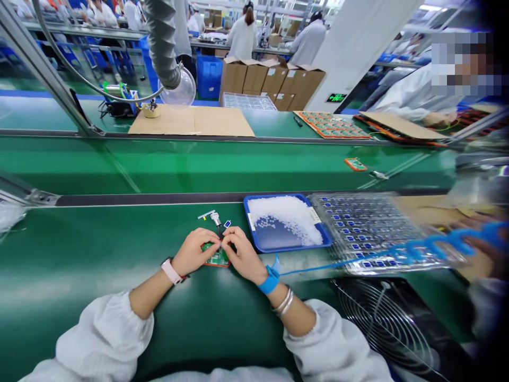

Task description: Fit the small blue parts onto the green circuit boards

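Observation:
A small green circuit board with a red-orange edge lies on the green bench in front of me. My left hand is closed over its upper left side, thumb and fingertips on the board. From the right, my right hand pinches close to the left fingertips at the board's top edge; what sits between its fingers is hidden. Just beyond the fingers are a white cylindrical part with dark wires, a thin pale strip and a small blue-faced display.
Right of my hands stands a blue tray of small white pieces, beside clear plastic trays of blue-faced parts. A blue coiled cord runs from my right wristband. A black fan sits nearer me. A co-worker's hand is far right.

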A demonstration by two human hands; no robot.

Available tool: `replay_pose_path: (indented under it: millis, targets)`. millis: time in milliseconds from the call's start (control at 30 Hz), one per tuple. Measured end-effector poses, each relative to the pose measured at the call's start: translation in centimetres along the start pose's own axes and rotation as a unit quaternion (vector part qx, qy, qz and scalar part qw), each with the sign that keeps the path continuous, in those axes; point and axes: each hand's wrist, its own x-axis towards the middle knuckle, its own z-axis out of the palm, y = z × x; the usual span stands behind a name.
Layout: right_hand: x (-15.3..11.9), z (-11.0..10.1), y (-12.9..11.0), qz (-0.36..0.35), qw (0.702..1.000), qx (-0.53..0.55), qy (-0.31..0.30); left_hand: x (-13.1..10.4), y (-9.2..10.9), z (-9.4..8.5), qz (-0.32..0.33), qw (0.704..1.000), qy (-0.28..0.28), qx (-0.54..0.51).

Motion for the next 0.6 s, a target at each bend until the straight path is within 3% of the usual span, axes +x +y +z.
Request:
replay_pose_path:
  millis: [400, 500, 600]
  targets:
    - [0.3, 0.2, 0.8, 0.032, 0.999, 0.001, -0.011, 1.1, -0.1, 0.0, -0.039, 0.996, -0.052, 0.060]
    - [0.3, 0.4, 0.2, 0.048, 0.999, -0.006, -0.010, 1.0, -0.1, -0.2, -0.048, 0.997, -0.043, 0.039]
    - [0.3, -0.9, -0.8, 0.029, 0.999, -0.019, 0.008, 0.2, -0.3, -0.9, -0.007, 0.998, -0.041, 0.046]
